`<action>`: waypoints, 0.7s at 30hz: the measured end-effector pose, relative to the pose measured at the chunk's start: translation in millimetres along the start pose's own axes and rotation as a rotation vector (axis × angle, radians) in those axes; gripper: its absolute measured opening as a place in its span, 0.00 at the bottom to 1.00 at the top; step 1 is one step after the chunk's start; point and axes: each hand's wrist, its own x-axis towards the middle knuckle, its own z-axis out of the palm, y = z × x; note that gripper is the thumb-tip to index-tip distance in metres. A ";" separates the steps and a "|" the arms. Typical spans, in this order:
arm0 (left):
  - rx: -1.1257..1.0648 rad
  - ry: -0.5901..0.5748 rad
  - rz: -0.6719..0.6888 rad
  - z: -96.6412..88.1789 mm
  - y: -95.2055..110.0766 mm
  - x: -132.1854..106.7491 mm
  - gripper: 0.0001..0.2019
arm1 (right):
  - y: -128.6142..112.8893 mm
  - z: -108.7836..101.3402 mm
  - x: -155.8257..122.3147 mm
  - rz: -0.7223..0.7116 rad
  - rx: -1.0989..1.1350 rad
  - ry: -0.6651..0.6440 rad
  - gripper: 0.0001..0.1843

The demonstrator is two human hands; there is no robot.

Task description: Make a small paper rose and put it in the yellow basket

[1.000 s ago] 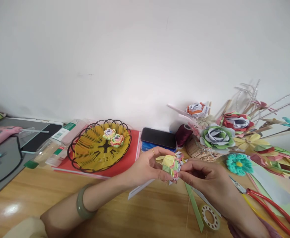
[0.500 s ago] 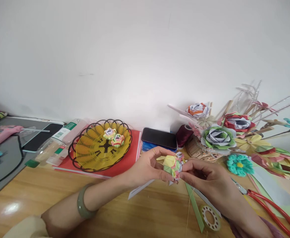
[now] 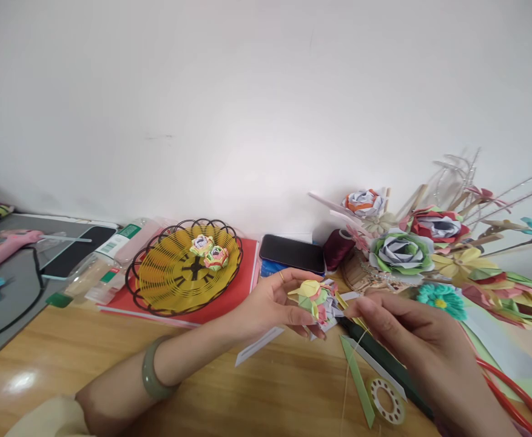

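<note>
My left hand (image 3: pixel 279 306) is closed around a folded paper flower (image 3: pixel 318 298) with yellow, green, pink and lilac petals, thumb in front and fingers behind. Just right of the flower, my right hand (image 3: pixel 406 337) is pinched, its fingertips close to the lilac petals. A thin tan thread (image 3: pixel 348 370) hangs from those fingertips down past the table's front edge. Whether a needle is also in the pinch is hidden by the fingers. Below lie a green paper strip (image 3: pixel 359 382) and a roll of tape (image 3: pixel 386 400).
A yellow woven basket (image 3: pixel 165 291) with two small paper flowers stands on red paper (image 3: pixel 250 267). Behind my hands are a black phone (image 3: pixel 292 253) and a maroon thread spool (image 3: pixel 338 247). Paper flowers (image 3: pixel 402 252) crowd the right; red-handled pliers (image 3: pixel 515 394) lie below. A pink glue gun (image 3: pixel 11 246) sits left.
My right hand has drawn away from the flower to the right and nearer me, bringing the thread along. The flower has turned slightly in my left hand. A dark green bar now shows under my right hand.
</note>
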 end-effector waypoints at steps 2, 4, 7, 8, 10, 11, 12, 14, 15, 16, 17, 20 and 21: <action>-0.026 -0.004 -0.019 0.3 0.6 -1.1 0.26 | -2.1 0.2 -1.5 -0.006 0.028 0.091 0.17; -0.043 -0.016 -0.028 0.0 0.3 -2.0 0.27 | -4.0 1.3 -2.6 -0.024 0.052 0.137 0.13; -0.068 -0.037 -0.023 -1.3 -1.3 -2.8 0.27 | -5.8 2.6 -4.0 -0.070 0.058 0.115 0.09; -0.078 -0.042 -0.022 -1.7 -1.9 -3.0 0.26 | -5.9 2.7 -4.3 -0.093 0.047 0.088 0.09; -0.094 -0.055 -0.023 -1.9 -2.9 -3.2 0.26 | -5.4 2.3 -4.3 -0.156 0.015 0.025 0.09; -0.097 -0.062 -0.024 -1.8 -3.4 -3.2 0.26 | -4.8 2.0 -3.9 -0.184 0.000 0.009 0.09; -0.096 -0.070 -0.025 -1.6 -3.9 -3.2 0.26 | -4.0 1.9 -3.4 -0.204 -0.012 0.008 0.08; -0.091 -0.083 -0.027 -1.2 -5.3 -3.1 0.26 | -2.1 1.8 -1.9 -0.228 -0.020 0.023 0.07; -0.085 -0.087 -0.028 -1.1 -6.3 -3.0 0.27 | -1.0 2.0 -1.2 -0.241 -0.019 0.030 0.06; -0.080 -0.091 -0.028 -1.1 -7.4 -2.9 0.27 | -0.1 2.4 -0.5 -0.256 -0.021 0.032 0.06; -0.073 -0.096 -0.027 -1.3 -8.5 -2.9 0.27 | 0.8 2.8 0.0 -0.277 -0.027 0.023 0.05; -0.065 -0.123 -0.027 -2.2 -10.7 -3.0 0.27 | 2.2 4.4 0.2 -0.334 -0.085 0.003 0.04; -0.068 -0.129 -0.028 -2.7 -10.8 -3.0 0.27 | 2.4 5.1 -0.2 -0.346 -0.119 0.005 0.04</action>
